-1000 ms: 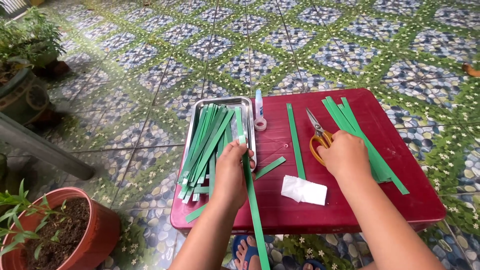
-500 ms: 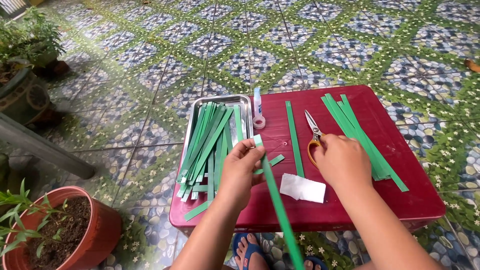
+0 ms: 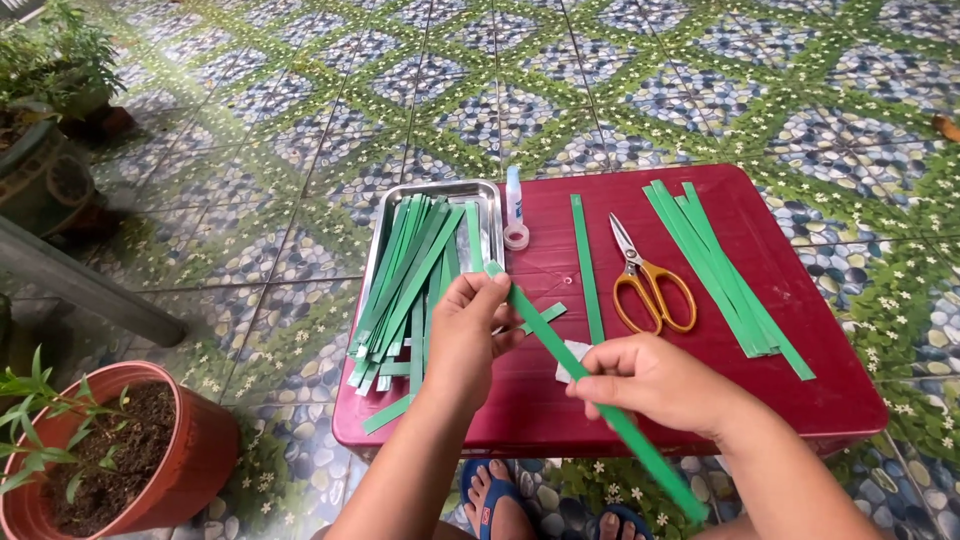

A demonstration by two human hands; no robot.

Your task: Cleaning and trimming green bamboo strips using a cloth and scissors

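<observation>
The left hand (image 3: 465, 335) pinches the top end of a long green paper strip (image 3: 590, 390) between thumb and fingers. The right hand (image 3: 650, 385) pinches the same strip lower down, with its fingers pressed together around it. The strip is stretched between the two hands and slants down, and its loose end hangs past the right hand, over the edge of the red table (image 3: 800, 400).

Just beside the left fingers, on their outer side, is a metal tray (image 3: 480, 192) full of green strips (image 3: 405, 280). A short green piece (image 3: 545, 317) lies just past the left fingertips. A bit of white paper (image 3: 572, 355) peeks out between the two hands.

Beyond the right fingers lie one single green strip (image 3: 587, 270) and scissors with orange handles (image 3: 648, 280). Further to the right is a bunch of long green strips (image 3: 720, 270). At the far side of the table, near the tray, stands a small glue bottle (image 3: 514, 195) with a tape ring (image 3: 516, 236) next to it.

Off to the left, on the tiled floor (image 3: 300, 150), sits a red plant pot (image 3: 170, 460).
</observation>
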